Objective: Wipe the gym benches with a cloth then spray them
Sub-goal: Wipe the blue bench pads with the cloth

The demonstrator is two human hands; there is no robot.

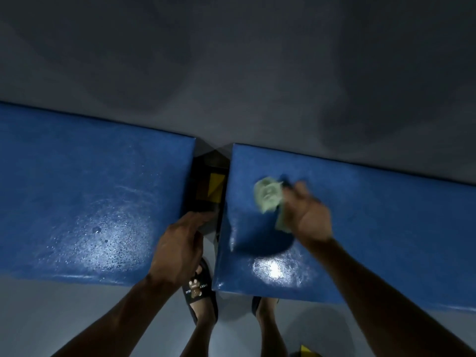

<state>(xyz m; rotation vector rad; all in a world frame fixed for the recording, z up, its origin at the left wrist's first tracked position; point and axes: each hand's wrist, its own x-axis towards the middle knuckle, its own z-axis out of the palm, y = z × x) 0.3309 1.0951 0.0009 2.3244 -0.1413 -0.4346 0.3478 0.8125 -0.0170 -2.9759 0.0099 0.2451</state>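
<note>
Two blue padded gym benches lie side by side with a narrow gap between them. The left bench [85, 191] shows wet sheen and droplets. On the right bench [373, 228], my right hand [306, 215] presses a crumpled pale green cloth [268, 195] against the pad near its left end; hand and cloth are blurred. My left hand [180, 246] hangs over the gap at the left bench's inner edge, fingers curled around something dark that I cannot make out.
A dark frame with a yellow patch [215, 188] shows in the gap between the pads. Grey floor lies beyond the benches. My feet in dark slides [199, 289] stand below the gap. A yellow-edged object [307, 351] sits at the bottom edge.
</note>
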